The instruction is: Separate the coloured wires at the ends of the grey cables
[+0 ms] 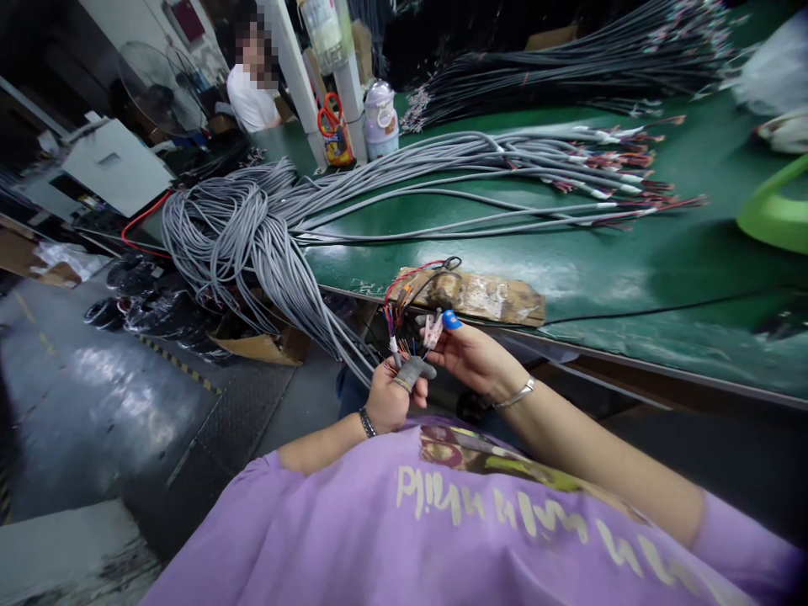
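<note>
My left hand [386, 402], with grey covers on its fingers, is closed around the end of a grey cable [396, 358]. Thin coloured wires [404, 345] fan out of that end, several with bare copper tips. Just to the right, my right hand [472, 360] has its fingers pinched together at the wires, a blue cover [452, 320] on the thumb. A pale pinkish piece [433, 331] shows at its fingertips; I cannot tell whether it is a finger covering or a held part. Beyond the hands, a worn, tape-wrapped block [486, 296] lies at the bench edge.
A large bundle of grey cables [252, 219] drapes over the green bench [662, 278]. Black cables [536, 80] lie behind it. A bottle [381, 122] and orange-handled scissors [329, 114] stand by a post. A green handle [776, 210] is at right. Another person [249, 97] is at back left.
</note>
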### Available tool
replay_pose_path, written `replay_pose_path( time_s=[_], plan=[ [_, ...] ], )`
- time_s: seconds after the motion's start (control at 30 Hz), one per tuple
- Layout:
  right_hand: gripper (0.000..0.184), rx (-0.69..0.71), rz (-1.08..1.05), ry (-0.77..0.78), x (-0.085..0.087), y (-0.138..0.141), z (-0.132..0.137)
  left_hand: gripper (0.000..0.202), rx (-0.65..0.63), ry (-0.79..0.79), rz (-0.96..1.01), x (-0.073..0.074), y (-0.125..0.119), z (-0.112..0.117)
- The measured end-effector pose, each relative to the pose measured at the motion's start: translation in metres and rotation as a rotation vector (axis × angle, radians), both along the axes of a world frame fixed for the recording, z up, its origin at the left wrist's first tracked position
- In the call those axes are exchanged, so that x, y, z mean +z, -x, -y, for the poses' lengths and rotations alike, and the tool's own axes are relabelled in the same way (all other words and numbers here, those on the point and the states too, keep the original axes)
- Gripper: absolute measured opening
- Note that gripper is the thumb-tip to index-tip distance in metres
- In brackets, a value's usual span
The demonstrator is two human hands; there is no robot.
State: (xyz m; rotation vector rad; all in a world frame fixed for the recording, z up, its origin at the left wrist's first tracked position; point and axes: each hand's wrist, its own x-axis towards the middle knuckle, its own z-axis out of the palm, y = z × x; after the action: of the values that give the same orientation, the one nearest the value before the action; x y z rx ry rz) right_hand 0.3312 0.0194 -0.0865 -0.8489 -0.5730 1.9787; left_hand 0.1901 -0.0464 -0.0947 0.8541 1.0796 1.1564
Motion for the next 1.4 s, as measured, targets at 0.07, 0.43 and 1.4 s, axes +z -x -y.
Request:
replay_pose_path(
  time_s=[0.07,0.43,1.4],
  plan=[
    [0.029,0.001,0.003,-0.022,-0.002,0.000,0.000,0.048,0.001,0.005,-0.008,0.003,-0.002,-0.001],
    [0.031,-0.061,0.007,-0.112,-0.013,0.004,0.000,0.048,0.028,0.100,-0.021,0.012,-0.013,-0.004],
    [0.029,-0.122,-0.049,-0.042,-0.007,0.010,0.002,0.049,0.000,0.090,-0.048,0.010,-0.010,-0.004]
  ],
)
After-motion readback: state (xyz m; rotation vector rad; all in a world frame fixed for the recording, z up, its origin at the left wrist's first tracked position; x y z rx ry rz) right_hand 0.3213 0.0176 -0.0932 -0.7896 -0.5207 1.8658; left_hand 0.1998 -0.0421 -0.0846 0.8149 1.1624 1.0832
